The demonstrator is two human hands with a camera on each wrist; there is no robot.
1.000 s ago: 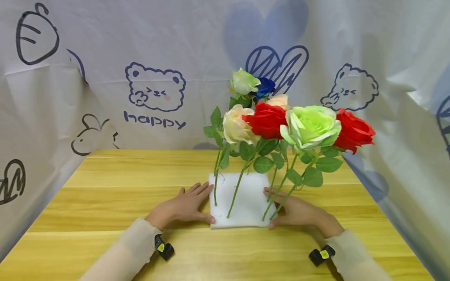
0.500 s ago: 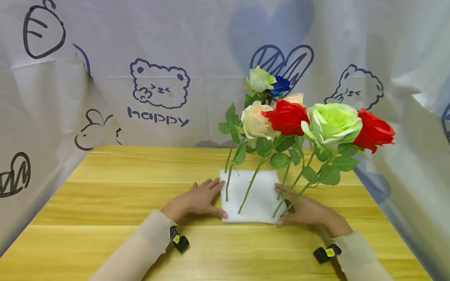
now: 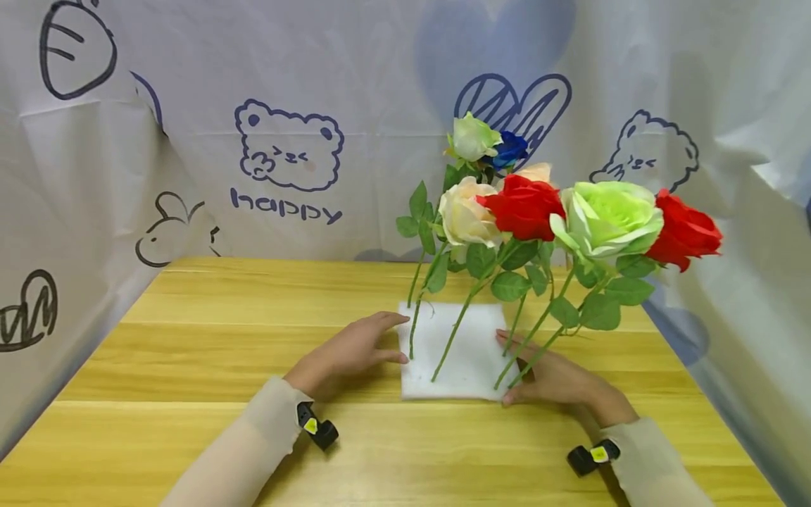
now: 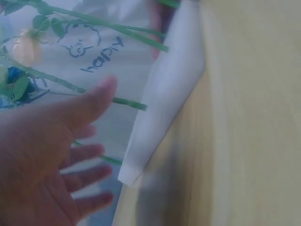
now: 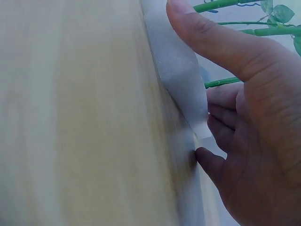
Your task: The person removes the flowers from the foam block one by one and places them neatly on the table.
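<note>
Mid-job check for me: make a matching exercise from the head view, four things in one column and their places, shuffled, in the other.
1. blue rose
2. left hand
3. white foam slab
4. right hand

A. on the wooden table, bearing rose stems
B. at the slab's right edge
C. beside the upper pale-green rose
D. at the slab's left edge

Pairs: 1-C; 2-D; 3-A; 4-B

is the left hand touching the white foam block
Apart: the left wrist view shows a gap between the left hand and the white foam block, with the backdrop visible through it.
</note>
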